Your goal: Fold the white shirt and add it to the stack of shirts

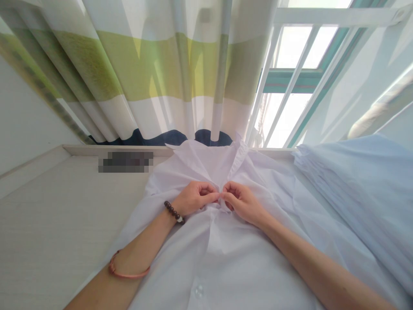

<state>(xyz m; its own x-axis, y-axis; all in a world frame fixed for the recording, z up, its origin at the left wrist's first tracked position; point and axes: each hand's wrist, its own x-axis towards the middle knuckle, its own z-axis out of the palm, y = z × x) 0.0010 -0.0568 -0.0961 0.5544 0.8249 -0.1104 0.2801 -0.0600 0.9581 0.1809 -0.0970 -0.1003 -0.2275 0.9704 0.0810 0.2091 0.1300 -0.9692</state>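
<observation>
A white button-up shirt (238,258) lies spread out in front of me, its collar (239,156) standing open at the far end. Over the front opening, below the collar, my left hand (197,196) pinches the placket between thumb and fingers. My right hand (240,199) meets it there, fingertips closed on the other edge of the same opening. The thumbs almost touch, and the small spot between them is hidden. Lower on the shirt front a clear button (199,289) shows. A dark bead bracelet (174,212) circles my left wrist.
Folded pale cloth (355,172) is stacked at the right. A blurred-out dark object (125,162) lies on the light wooden surface (64,224) at the left. A green and white curtain (167,69) hangs behind, beside white window bars (290,82).
</observation>
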